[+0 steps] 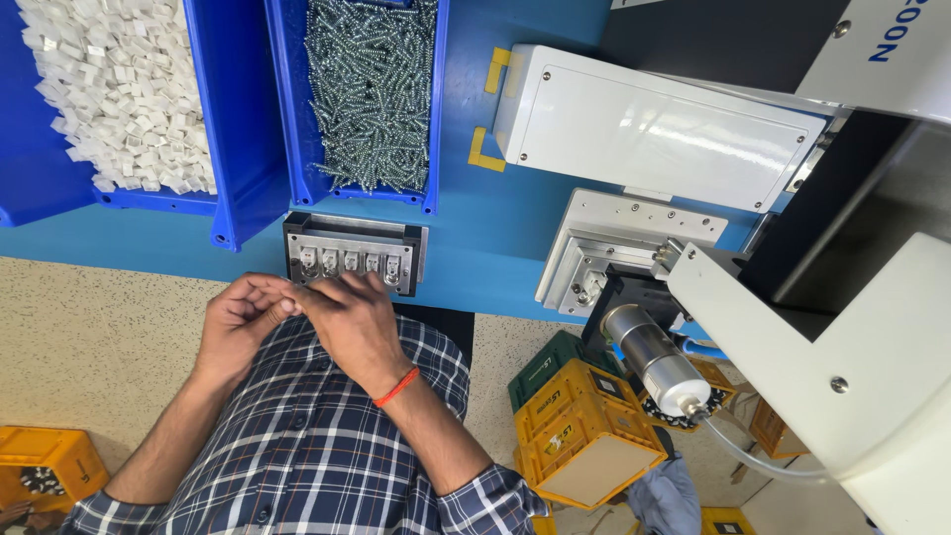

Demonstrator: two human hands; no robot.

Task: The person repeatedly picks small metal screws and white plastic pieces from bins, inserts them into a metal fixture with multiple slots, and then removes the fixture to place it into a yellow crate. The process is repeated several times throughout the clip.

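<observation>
At the far left edge of the blue workbench stands a blue bin of small white plastic pieces, and just beside it to the right a second blue bin of silver screws. Below the screw bin, at the near edge of the bench, sits a grey metal fixture with a row of small white parts seated in its slots. Both hands meet just in front of that fixture, over the person's checked shirt. The left hand has its fingers curled together, the tips pressed against the fingers of the right hand; whether it pinches anything small there I cannot tell. The right hand, with an orange band at the wrist, lies palm down with fingers close together, its fingertips reaching the fixture's near edge; what lies beneath them is hidden. Further right on the bench lies a white rectangular cover, marked off by yellow tape corners, and below it a pale metal block at the bench's near edge. A white machine arm carrying a silver cylinder overhangs the right side. Yellow crates stand on the floor below.
</observation>
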